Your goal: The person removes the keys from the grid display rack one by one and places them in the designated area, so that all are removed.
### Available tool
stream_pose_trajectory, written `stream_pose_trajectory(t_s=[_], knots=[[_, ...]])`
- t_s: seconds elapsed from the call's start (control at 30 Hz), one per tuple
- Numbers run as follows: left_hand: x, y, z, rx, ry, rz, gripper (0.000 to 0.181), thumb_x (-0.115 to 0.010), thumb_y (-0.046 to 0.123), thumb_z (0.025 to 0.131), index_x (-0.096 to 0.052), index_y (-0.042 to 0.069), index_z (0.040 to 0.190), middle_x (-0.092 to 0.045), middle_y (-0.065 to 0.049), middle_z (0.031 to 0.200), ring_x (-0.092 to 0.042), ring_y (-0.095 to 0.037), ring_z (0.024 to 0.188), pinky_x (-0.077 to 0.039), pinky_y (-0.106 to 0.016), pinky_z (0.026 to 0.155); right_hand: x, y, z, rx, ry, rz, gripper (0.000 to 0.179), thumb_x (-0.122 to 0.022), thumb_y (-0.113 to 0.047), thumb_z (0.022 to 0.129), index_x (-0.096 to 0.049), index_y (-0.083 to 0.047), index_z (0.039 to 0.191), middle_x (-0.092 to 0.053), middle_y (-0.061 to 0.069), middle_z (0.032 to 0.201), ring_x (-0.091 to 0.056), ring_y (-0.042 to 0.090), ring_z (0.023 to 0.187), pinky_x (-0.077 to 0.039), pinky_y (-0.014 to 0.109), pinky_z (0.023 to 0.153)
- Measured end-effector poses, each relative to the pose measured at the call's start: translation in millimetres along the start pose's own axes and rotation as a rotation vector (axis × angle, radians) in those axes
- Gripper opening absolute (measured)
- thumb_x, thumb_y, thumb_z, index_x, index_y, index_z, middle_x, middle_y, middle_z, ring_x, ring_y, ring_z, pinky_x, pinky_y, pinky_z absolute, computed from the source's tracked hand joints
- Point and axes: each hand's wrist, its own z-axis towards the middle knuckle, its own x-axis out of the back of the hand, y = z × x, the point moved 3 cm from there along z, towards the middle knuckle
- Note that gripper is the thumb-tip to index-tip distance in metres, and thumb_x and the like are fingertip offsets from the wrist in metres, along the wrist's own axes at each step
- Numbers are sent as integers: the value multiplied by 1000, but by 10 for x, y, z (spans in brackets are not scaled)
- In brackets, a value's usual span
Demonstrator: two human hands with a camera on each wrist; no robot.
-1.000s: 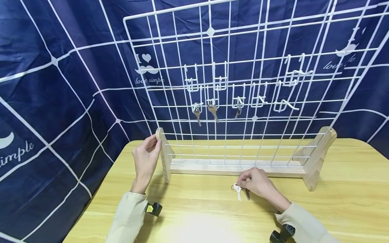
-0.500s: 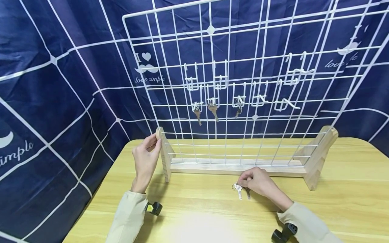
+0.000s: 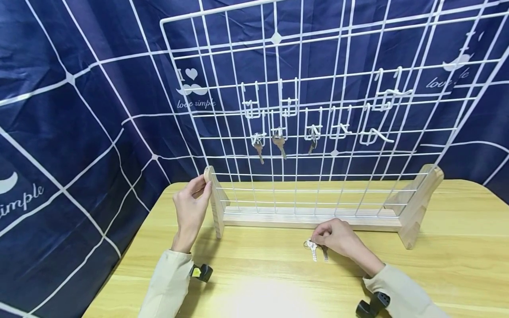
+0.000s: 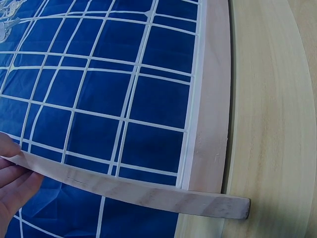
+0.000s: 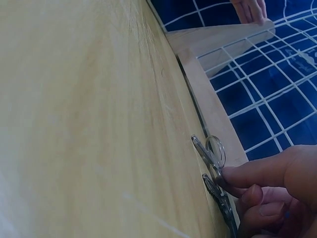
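Observation:
In the head view my left hand (image 3: 191, 205) holds the top of the rack's left wooden foot (image 3: 216, 207), thumb on the near side and fingers behind. The left wrist view shows those fingertips at the end of the same wooden piece (image 4: 148, 196). My right hand (image 3: 338, 238) pinches a ring of keys low over the table, in front of the rack's base bar. One silver key (image 3: 313, 253) and a darker one (image 3: 325, 253) hang from the fingers. In the right wrist view, thumb and forefinger meet at the keys, beside the metal ring (image 5: 223, 148).
A white wire grid (image 3: 294, 174) rises from the wooden base (image 3: 278, 219). White hooks line its middle; three carry keys, such as the brass-coloured key (image 3: 279, 145). Other hooks, like the right one (image 3: 374, 136), hold nothing. Dark blue cloth (image 3: 119, 176) hangs behind the table (image 3: 246, 260).

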Motion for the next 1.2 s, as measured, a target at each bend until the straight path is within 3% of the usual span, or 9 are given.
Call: stream_pose_trajectory(t_s=[0.3,0.67,0.9,1.03,1.2], knots=[[3,17,-4,-5,-8,2,19,-66,-16,80,-65,-20,99,-68,-32,91,-69,-42,81,-58,-44,73,11,7,-13,12,11,-14,7,-72,-11,83,-73,-15,77,-53,-5,54,-42,10,50,-33,21,44],[2,0,-2,0,-2,-4,18,-67,-16,81,-65,-20,99,-68,-32,91,-69,-43,81,-58,-41,73,122,-67,-57,39,46,-61,5,-71,-13,84,-74,-14,81,-55,-4,57,-42,12,52,-35,24,46],[4,6,-3,3,-3,2,18,-67,-16,81,-65,-20,99,-68,-32,91,-69,-42,81,-58,-40,72,382,-282,-145,105,134,-100,4,-71,-14,84,-74,-12,83,-51,-5,57,-42,12,51,-36,24,48],[5,15,-6,9,-6,1,19,-66,-16,81,-65,-20,99,-67,-32,91,-69,-42,81,-58,-41,73,586,-440,-228,135,186,-96,6,-72,-17,86,-74,-12,87,-57,-5,62,-47,11,56,-41,24,51],[15,33,-10,6,-6,4,19,-67,-15,81,-64,-20,99,-67,-32,91,-69,-43,80,-58,-42,73,853,-649,-351,207,317,-90,12,-72,-22,88,-75,-11,91,-64,-4,68,-53,6,58,-44,22,47]])
